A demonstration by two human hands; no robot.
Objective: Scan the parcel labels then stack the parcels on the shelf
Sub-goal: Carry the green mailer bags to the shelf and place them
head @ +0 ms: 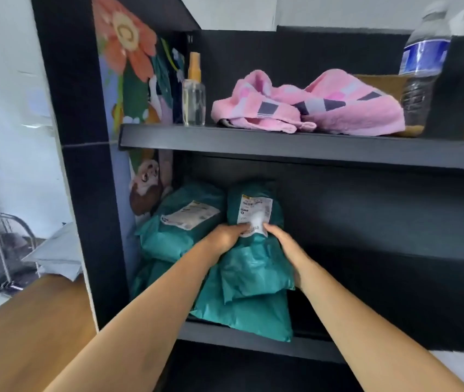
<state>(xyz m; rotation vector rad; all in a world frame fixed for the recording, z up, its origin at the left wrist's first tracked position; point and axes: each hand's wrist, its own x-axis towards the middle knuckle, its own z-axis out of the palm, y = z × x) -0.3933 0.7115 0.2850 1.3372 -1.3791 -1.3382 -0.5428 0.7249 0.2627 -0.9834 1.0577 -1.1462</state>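
Both bare forearms reach forward into the lower bay of the black shelf unit (pixel 295 345). The left hand (pixel 226 236) and the right hand (pixel 286 244) close on either side of a teal parcel (pixel 253 258), fingers curled around its edges just below its white label (pixel 256 212); the grip is snug, both hands holding the bag between them. This parcel rests on top of another teal bag (pixel 247 315) that lies flat on the lower shelf board, its near corner reaching the board's front lip. Just left of the held parcel, a second stack of teal parcels (pixel 174 236) sits against the unit's side wall, the top one showing a white label facing up.

Left of the shelf unit a wooden tabletop (pixel 27 329) runs off frame, with a pale bag (pixel 58 256) beyond it. Above the parcels, on the upper shelf board (pixel 281 142), lie a crumpled pink towel (pixel 310 106), a clear spray bottle with an orange cap (pixel 194 94) to its left and a water bottle (pixel 423 72) to its right. A flowered cartoon sheet (pixel 137 80) covers the inner side wall
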